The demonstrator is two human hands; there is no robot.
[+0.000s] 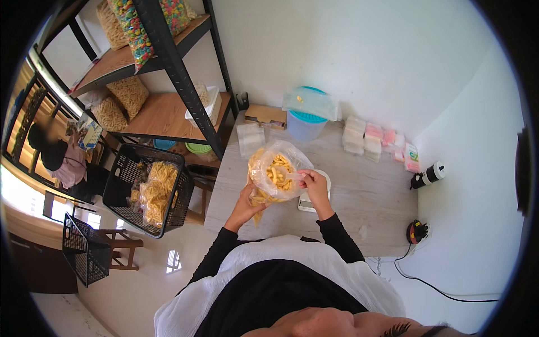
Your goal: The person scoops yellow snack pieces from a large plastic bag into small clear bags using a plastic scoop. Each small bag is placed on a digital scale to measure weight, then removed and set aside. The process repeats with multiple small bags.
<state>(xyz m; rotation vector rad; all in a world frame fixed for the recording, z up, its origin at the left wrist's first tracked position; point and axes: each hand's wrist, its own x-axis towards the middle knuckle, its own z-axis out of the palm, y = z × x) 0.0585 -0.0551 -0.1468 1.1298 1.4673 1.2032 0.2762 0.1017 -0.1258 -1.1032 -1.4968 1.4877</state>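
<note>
A large clear plastic bag (297, 151) of yellow stick-shaped snacks (278, 168) stands with its mouth open over the grey wood-look table. My left hand (247, 207) grips the bag's lower left side. In my right hand (315, 190) is the handle of a translucent plastic scoop (290, 175), whose head lies among the snacks inside the bag. Partly hidden under my right hand and the bag, a white kitchen scale (307, 204) rests on the table.
Behind the bag are a blue-lidded tub (306, 128), a cardboard box (266, 115) and stacks of small plastic bags (354, 135). Left are a metal-framed shelf (168, 122) and a black basket (113, 185) with packed snacks. Another person (69, 164) is at far left. A power adapter (416, 232) sits right.
</note>
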